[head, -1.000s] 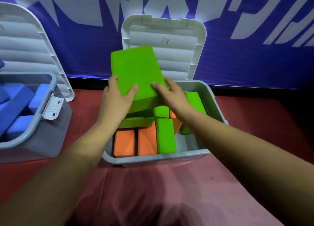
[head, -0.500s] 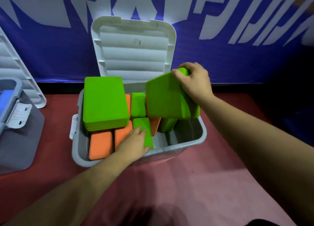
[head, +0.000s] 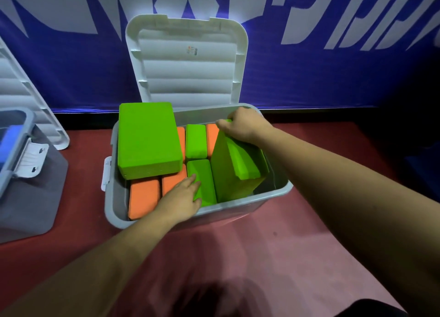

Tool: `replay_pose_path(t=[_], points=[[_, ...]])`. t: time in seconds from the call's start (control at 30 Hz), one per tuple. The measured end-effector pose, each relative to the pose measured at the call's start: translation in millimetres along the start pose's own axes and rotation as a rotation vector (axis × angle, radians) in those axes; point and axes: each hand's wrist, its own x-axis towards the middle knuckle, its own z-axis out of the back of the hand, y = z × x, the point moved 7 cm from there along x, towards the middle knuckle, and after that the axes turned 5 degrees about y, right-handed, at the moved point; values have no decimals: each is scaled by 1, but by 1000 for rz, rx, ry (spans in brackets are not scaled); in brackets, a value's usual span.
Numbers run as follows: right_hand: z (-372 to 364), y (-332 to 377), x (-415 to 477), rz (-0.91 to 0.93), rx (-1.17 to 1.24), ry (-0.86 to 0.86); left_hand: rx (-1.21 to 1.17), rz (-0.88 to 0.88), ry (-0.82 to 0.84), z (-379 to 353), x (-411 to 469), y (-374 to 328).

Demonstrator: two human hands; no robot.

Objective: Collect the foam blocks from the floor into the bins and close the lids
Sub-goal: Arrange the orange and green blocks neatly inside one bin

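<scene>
Inside centre bin, right grip holds big green block by its top, tilted against the right wall. Left grip, fingers flat, rests on small green block. Lid up. No blocks on visible floor. Remaining, I'd judge: seat block, shut lids.

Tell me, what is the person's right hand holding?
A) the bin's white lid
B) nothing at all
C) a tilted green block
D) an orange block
C: the right hand curls over the top edge of the tilted green block, which leans inside the grey bin.
</scene>
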Motion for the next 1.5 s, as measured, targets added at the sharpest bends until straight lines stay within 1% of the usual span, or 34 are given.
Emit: replay_pose_path(t=[0.07, 0.13, 0.2, 0.37, 0.4, 0.43, 0.53, 0.63, 0.73, 0.8, 0.83, 0.9, 0.93, 1.0, 1.03, 1.07, 1.1, 1.13, 1.17, 1.2, 1.23, 1.27, 1.3, 1.33, 1.4, 1.43, 1.5], points=[[-9, -2, 4, 0, 13, 72, -6, 11, -11, 1, 0, 2], [-33, -13, 4, -49, 37, 197, -9, 14, -10, 1, 1, 4], [-62, -20, 2, -105, 136, 279, -29, 8, 0, 0, 1, 5], [-96, -34, 9, -85, 604, 234, -71, 53, 41, -6, 4, 10], [-101, -40, 6, -88, 666, 230, -66, 59, 51, -7, 5, 11], [-105, -46, 3, -86, 674, 213, -58, 59, 60, -9, 5, 11], [-124, -58, 1, -82, 529, 148, -32, 64, 85, -12, 6, 11], [-143, -54, 8, -118, 501, 83, -1, 75, 86, -12, 6, 11], [-154, -44, 15, -137, 451, 79, 22, 34, 42, 6, -2, 3], [-154, -42, 18, -139, 401, 118, -6, -89, -30, 30, -12, -13], [-153, -43, 17, -149, 348, 144, -26, -162, -91, 46, -18, -23], [-142, -41, 15, -169, 205, 133, -95, -258, -278, 87, -30, -33], [-131, -35, 13, -155, 153, 68, -126, -268, -390, 110, -35, -32], [-101, -5, 9, -29, 172, -134, -124, -214, -603, 147, -45, -15], [-88, 14, 6, 49, 229, -213, -85, -143, -701, 161, -51, -1], [-81, 34, 5, 103, 309, -239, -32, -29, -777, 169, -55, 17], [-80, 52, 5, 126, 394, -194, -2, 121, -814, 171, -58, 39], [-86, 67, 7, 119, 455, -103, -36, 294, -785, 167, -58, 64], [-95, 80, 6, 102, 483, -8, -129, 453, -698, 158, -57, 87], [-106, 89, 4, 72, 499, 71, -252, 571, -586, 144, -55, 103], [-115, 94, 0, 35, 510, 120, -364, 621, -481, 129, -51, 113], [-121, 95, -2, 4, 527, 136, -430, 613, -416, 118, -47, 116], [-126, 93, -3, -15, 563, 138, -445, 581, -407, 112, -44, 113], [-128, 91, -2, -21, 619, 118, -439, 551, -436, 111, -44, 109], [-117, 85, -5, -1, 805, -9, -498, 486, -531, 114, -43, 100], [-105, 81, -10, 14, 892, -96, -600, 443, -555, 115, -41, 91], [-78, 62, -14, 54, 966, -253, -855, 353, -558, 112, -29, 72]])
